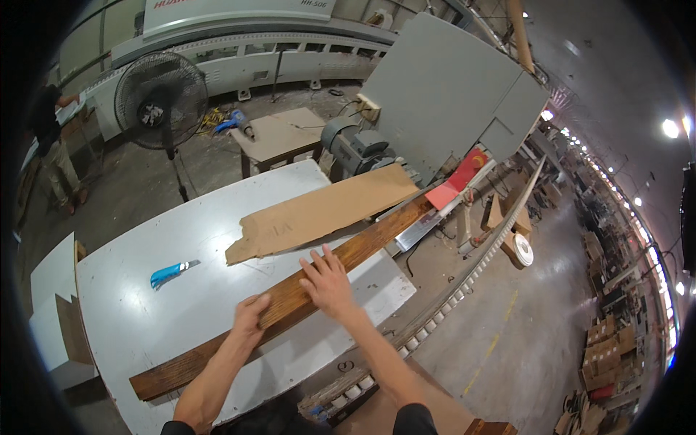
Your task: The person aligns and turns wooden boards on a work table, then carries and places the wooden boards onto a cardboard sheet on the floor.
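A long dark-brown wooden board point(290, 303) lies slantwise over the white table point(123, 290), from the lower left up to the red guard point(457, 181) of a machine. My left hand point(250, 317) grips the board's near part, its thumb on the upper side and the other fingers mostly hidden. Further along, my right hand point(328, 284) rests on the board with fingers spread. Beyond the board, a torn-edged cardboard sheet point(326, 214) covers part of the table. A blue utility knife point(168, 274) lies to the left, its blade out.
A grey motor point(357, 148) sits beside a large grey machine cabinet point(442, 87). Behind the table stand a pedestal fan point(161, 105) and a small table point(279, 138) with a blue heat gun point(243, 125). Right of the board curves a toothed rail point(471, 279). Another person point(54, 138) stands far left.
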The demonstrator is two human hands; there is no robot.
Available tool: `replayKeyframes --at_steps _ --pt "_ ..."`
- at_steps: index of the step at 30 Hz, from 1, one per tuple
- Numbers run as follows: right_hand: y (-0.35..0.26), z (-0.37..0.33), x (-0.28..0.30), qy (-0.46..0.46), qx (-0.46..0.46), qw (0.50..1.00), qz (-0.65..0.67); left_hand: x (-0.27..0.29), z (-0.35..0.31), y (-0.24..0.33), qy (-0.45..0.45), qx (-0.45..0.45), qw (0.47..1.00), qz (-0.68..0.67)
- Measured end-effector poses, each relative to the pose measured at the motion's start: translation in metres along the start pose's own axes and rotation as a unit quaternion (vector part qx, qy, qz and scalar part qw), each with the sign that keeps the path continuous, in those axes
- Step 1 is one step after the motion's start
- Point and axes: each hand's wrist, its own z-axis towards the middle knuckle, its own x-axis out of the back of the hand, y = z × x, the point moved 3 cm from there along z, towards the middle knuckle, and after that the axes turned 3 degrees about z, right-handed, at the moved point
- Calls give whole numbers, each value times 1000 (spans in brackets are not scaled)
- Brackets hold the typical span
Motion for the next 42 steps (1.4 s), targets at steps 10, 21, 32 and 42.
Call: replayKeyframes --at_steps 10,21,32,42 --pt "143 -35 -13 323 -250 912 32 223 -255 83 166 -159 966 122" --pt "91 -90 -57 55 -576 698 421 319 -328 141 298 -117 877 358" --pt "138 -38 -89 -261 -321 906 86 315 -304 120 358 -18 850 386" --pt "89 -84 -118 -99 -387 916 45 393 -349 104 376 2 855 358"
